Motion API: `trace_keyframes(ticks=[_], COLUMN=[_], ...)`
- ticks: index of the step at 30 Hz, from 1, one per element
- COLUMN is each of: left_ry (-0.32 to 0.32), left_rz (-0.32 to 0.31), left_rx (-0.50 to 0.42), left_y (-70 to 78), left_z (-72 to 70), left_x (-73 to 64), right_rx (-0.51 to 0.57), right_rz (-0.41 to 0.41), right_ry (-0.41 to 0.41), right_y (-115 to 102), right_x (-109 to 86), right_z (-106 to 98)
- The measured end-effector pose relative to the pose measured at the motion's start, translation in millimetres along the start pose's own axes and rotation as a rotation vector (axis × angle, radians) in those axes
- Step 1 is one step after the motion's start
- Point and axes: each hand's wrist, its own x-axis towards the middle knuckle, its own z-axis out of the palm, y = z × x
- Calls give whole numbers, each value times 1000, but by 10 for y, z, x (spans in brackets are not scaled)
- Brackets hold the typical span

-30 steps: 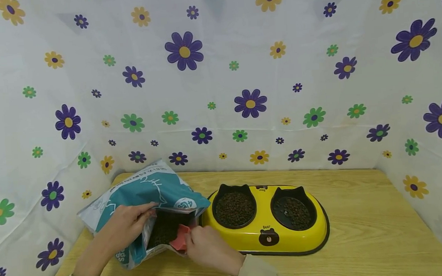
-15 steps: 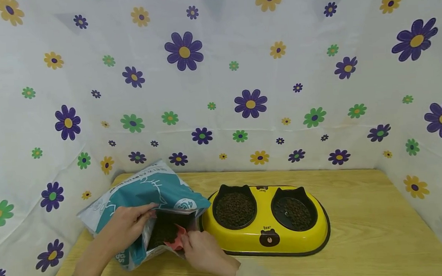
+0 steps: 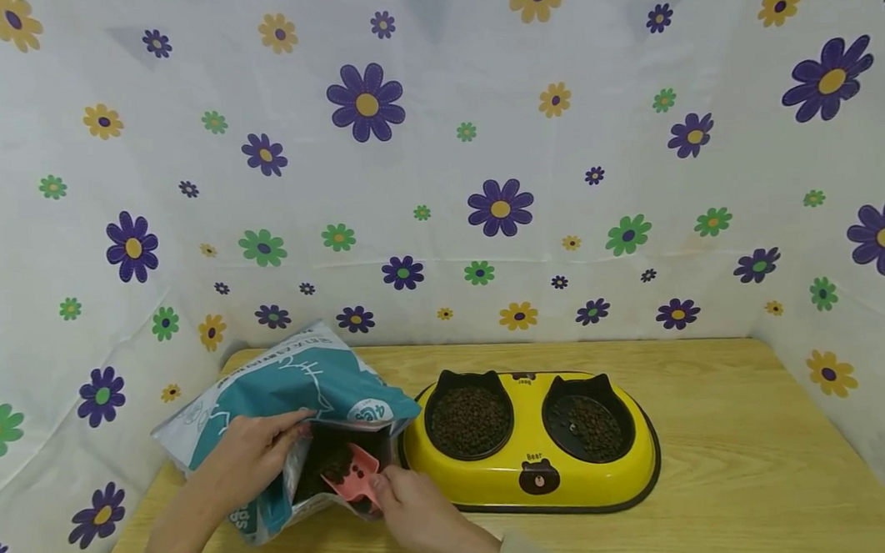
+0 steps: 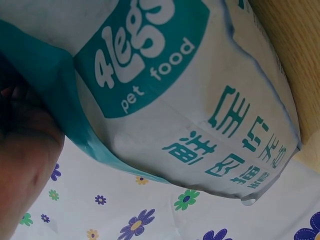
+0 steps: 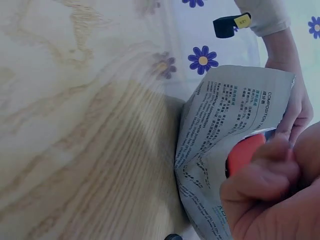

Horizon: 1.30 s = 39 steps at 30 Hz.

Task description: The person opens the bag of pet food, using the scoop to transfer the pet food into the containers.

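Note:
A teal and white pet food bag (image 3: 290, 385) lies on its side at the left of the table, its mouth facing me. My left hand (image 3: 251, 454) grips the upper edge of that mouth; the left wrist view shows the bag's printed face beside the hand. With my right hand (image 3: 417, 507) I hold a pink scoop (image 3: 359, 475) by its handle, which the fingers mostly hide. The scoop sits in the bag's mouth, tilted, with a few brown kibbles on it. Dark kibble (image 3: 324, 462) shows inside the bag. In the right wrist view, the scoop (image 5: 245, 152) appears red.
Right of the bag stands a yellow double feeder (image 3: 531, 472). Its left black bowl (image 3: 473, 454) is well filled with kibble, the right one (image 3: 562, 416) partly. Wooden table (image 3: 759, 444) extends to the right. A flower-printed sheet (image 3: 437, 168) hangs behind and at both sides.
The scoop has gone deeper into the kibble, then tipped up so that its inside and a few kibbles show. My left hand stays on the bag's edge.

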Motion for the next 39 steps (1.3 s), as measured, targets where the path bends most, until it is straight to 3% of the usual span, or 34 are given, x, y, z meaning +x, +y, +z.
trace_keyframes(ticks=[12,17,23,33,39], left_ry=[15,24,15,35,21], left_rz=[21,30,9,28,24], left_rx=[-7,-3,-8,1,-1], left_y=[4,14,24,17,15], left_z=[8,10,13,12,13], left_x=[-13,-9,-18,-4,-3], right_rx=[76,133,142,159,242], right_rz=[32,36,7,-36,16], right_ry=[-141,-167,-193,-211,-239], right_y=[37,72,80,56,67], right_x=[-92,-117,-142,-208,-230], right_z=[-23,-31,-53,-97,-108])
